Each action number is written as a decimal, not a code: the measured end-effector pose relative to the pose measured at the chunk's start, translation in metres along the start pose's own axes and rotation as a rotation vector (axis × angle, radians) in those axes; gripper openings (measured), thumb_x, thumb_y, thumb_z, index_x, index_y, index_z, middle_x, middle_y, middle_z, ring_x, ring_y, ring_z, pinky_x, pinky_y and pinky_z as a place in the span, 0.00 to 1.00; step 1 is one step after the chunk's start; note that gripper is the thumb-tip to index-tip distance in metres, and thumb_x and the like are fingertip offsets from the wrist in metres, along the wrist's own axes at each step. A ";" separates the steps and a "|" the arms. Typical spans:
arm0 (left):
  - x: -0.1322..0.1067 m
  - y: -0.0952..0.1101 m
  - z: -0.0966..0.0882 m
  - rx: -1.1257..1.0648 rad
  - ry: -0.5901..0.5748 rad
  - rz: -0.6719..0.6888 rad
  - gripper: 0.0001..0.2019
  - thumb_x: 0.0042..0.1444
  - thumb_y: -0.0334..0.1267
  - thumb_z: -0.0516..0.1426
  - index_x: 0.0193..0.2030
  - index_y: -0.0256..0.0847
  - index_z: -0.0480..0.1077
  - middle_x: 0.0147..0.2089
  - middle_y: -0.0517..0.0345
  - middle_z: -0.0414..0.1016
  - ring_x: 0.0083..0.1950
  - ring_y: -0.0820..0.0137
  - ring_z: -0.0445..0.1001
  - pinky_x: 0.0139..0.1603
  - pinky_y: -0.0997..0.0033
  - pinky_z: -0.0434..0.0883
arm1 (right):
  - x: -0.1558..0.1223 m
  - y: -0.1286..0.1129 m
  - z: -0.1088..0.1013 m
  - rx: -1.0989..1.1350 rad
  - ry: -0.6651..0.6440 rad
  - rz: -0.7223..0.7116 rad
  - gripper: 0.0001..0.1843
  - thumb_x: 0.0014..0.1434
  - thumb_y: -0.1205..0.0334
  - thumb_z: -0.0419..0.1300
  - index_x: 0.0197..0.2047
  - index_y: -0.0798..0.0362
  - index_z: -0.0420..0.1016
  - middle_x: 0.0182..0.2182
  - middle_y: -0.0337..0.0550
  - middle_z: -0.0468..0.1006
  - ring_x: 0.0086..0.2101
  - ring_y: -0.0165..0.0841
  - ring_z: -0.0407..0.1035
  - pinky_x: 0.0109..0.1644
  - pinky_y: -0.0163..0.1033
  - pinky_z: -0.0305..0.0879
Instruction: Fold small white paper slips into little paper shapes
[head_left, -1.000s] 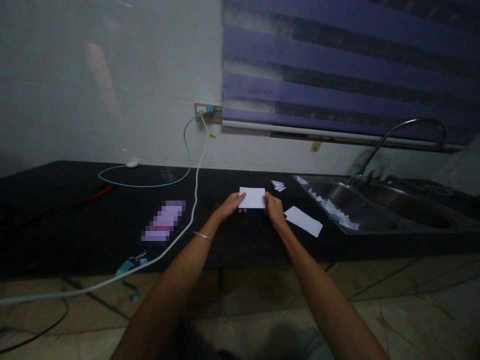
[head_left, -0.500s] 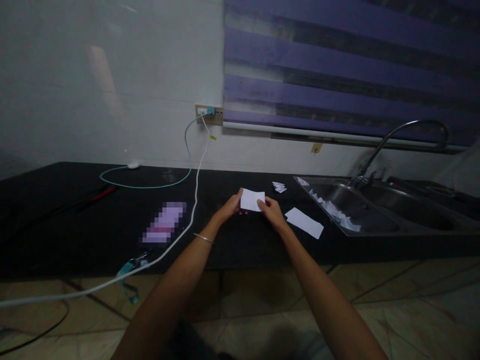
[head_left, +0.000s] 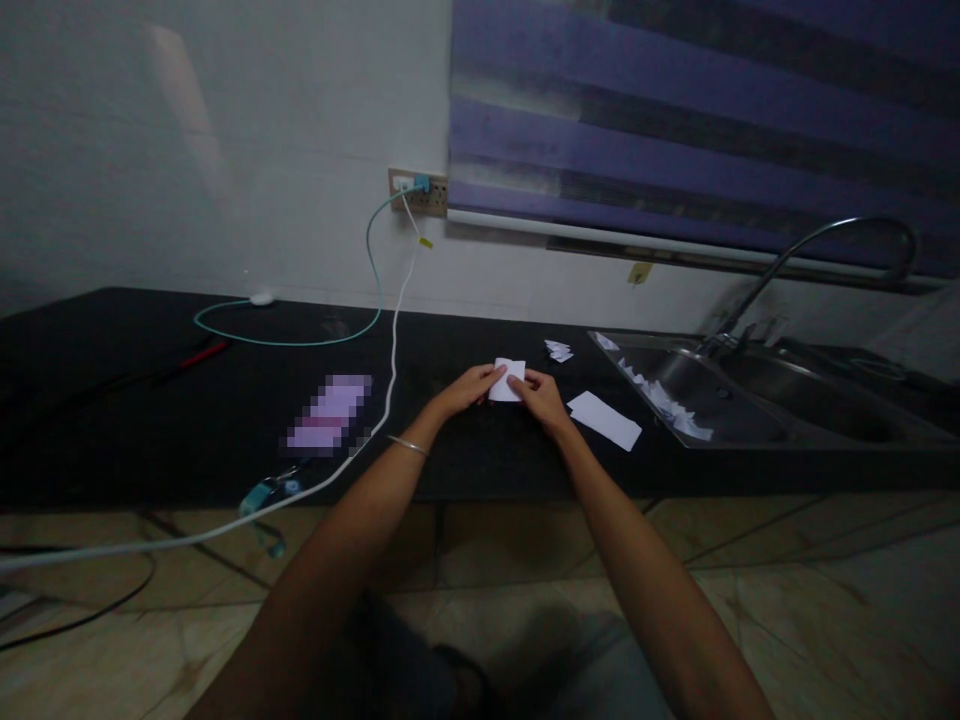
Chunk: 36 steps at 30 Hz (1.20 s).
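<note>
A small white piece of paper (head_left: pixel 508 381) is pinched between both my hands just above the black countertop (head_left: pixel 150 400). My left hand (head_left: pixel 469 388) grips its left edge with thumb and fingers closed. Closed on its right edge is my right hand (head_left: pixel 538 397). The paper looks folded narrower, bowed between my fingers. A second white sheet (head_left: pixel 604 419) lies flat on the counter just right of my right hand.
A steel sink (head_left: pixel 720 395) with torn paper scraps and a curved tap (head_left: pixel 825 245) sits at the right. More scraps (head_left: pixel 557 350) lie behind my hands. A white cable (head_left: pixel 390 370) and a teal cable (head_left: pixel 300 340) run from the wall socket (head_left: pixel 417 190). A blurred pink object (head_left: pixel 327 423) rests left.
The paper has gone from a wide rectangle to about half its width as my hands came together. The view has tilted slightly downward.
</note>
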<state>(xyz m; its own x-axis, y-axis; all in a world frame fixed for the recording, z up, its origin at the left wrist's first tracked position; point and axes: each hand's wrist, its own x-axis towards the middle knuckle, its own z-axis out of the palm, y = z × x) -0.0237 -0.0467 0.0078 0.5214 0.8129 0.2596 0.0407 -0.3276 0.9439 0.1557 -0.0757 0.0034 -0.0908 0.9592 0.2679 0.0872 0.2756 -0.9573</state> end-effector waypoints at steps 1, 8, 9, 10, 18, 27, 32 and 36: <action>0.001 -0.001 0.000 0.009 0.016 -0.005 0.28 0.60 0.61 0.53 0.43 0.32 0.73 0.28 0.58 0.71 0.24 0.77 0.65 0.22 0.77 0.59 | 0.000 -0.001 0.000 -0.022 -0.007 -0.002 0.24 0.50 0.40 0.65 0.34 0.55 0.77 0.25 0.41 0.77 0.25 0.31 0.68 0.27 0.34 0.60; 0.001 0.002 0.000 0.020 -0.007 -0.035 0.29 0.60 0.61 0.52 0.40 0.31 0.72 0.28 0.53 0.73 0.24 0.75 0.66 0.22 0.77 0.60 | -0.004 -0.011 0.002 -0.099 -0.094 -0.022 0.29 0.56 0.34 0.57 0.22 0.53 0.71 0.19 0.40 0.71 0.21 0.28 0.61 0.25 0.34 0.55; 0.000 0.004 0.001 0.018 0.000 -0.036 0.28 0.60 0.61 0.53 0.40 0.32 0.72 0.29 0.54 0.73 0.24 0.76 0.66 0.22 0.77 0.61 | -0.005 -0.012 0.002 -0.102 -0.103 -0.027 0.29 0.56 0.34 0.58 0.22 0.53 0.71 0.20 0.39 0.71 0.21 0.27 0.61 0.26 0.34 0.55; -0.001 0.005 0.001 0.014 0.002 -0.035 0.28 0.59 0.61 0.53 0.40 0.32 0.72 0.29 0.54 0.73 0.24 0.76 0.67 0.22 0.77 0.61 | -0.006 -0.013 0.002 -0.105 -0.104 -0.029 0.29 0.56 0.34 0.58 0.22 0.53 0.71 0.20 0.39 0.71 0.21 0.27 0.61 0.26 0.34 0.55; -0.002 0.008 0.005 0.014 -0.005 -0.047 0.31 0.58 0.65 0.51 0.36 0.32 0.71 0.27 0.55 0.71 0.24 0.75 0.66 0.22 0.76 0.62 | -0.008 -0.017 0.002 -0.111 -0.060 -0.039 0.27 0.53 0.36 0.62 0.22 0.53 0.71 0.20 0.38 0.71 0.22 0.28 0.61 0.28 0.34 0.55; 0.002 -0.005 0.004 -0.016 0.035 -0.081 0.36 0.60 0.68 0.42 0.36 0.33 0.71 0.26 0.54 0.71 0.24 0.73 0.66 0.23 0.74 0.61 | -0.009 -0.015 0.002 -0.154 -0.066 -0.045 0.25 0.51 0.37 0.63 0.25 0.53 0.73 0.22 0.39 0.71 0.25 0.30 0.63 0.29 0.35 0.58; 0.003 -0.007 0.002 -0.022 0.024 -0.028 0.30 0.61 0.64 0.48 0.40 0.33 0.71 0.30 0.54 0.72 0.27 0.74 0.67 0.26 0.76 0.62 | -0.005 -0.009 0.000 -0.128 -0.053 -0.047 0.22 0.51 0.41 0.65 0.26 0.54 0.74 0.22 0.38 0.72 0.25 0.30 0.63 0.30 0.35 0.58; 0.002 -0.003 -0.001 -0.040 0.040 -0.015 0.26 0.62 0.60 0.50 0.42 0.34 0.70 0.28 0.57 0.71 0.25 0.75 0.66 0.24 0.77 0.60 | -0.005 -0.008 -0.001 -0.121 -0.044 -0.031 0.21 0.51 0.42 0.64 0.30 0.54 0.76 0.23 0.38 0.72 0.25 0.29 0.63 0.30 0.35 0.57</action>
<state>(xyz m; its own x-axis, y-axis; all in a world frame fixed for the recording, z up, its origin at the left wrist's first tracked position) -0.0236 -0.0439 0.0052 0.4864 0.8365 0.2525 0.0141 -0.2965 0.9549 0.1567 -0.0832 0.0102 -0.1385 0.9470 0.2899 0.2021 0.3136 -0.9278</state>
